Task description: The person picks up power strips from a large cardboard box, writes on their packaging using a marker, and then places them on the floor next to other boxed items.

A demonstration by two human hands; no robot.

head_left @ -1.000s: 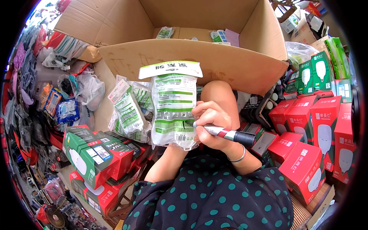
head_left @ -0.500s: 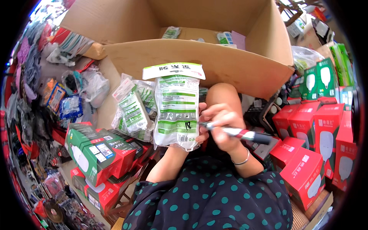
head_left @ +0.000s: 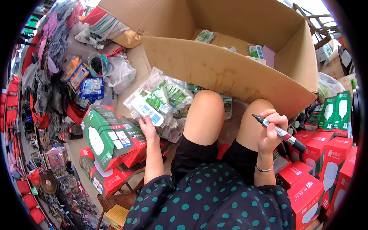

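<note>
My left hand (head_left: pixel 148 129) is at the near end of a bagged white power strip (head_left: pixel 147 111) with a blue-marked face, its fingers closed at the package's lower edge. That strip lies on top of a heap of similar clear bags (head_left: pixel 174 94) with green stripes, left of my knees. My right hand (head_left: pixel 273 132) is raised above my right thigh. It grips a black marker pen (head_left: pixel 289 139) with a red and white band; the tip is uncapped and points up and left.
A large open cardboard box (head_left: pixel 230 73) stands ahead, with a few packages (head_left: pixel 205 36) inside. Red and green bulb boxes are stacked at my left (head_left: pixel 109 140) and right (head_left: pixel 306 199). Plastic bags (head_left: pixel 120 74) lie at the far left. A wooden stool (head_left: pixel 119 195) stands near my left side.
The green-striped package marked with the pen has left my lap area; my left hand has moved left to the heap. My right hand has moved right with the marker, and the view has shifted.
</note>
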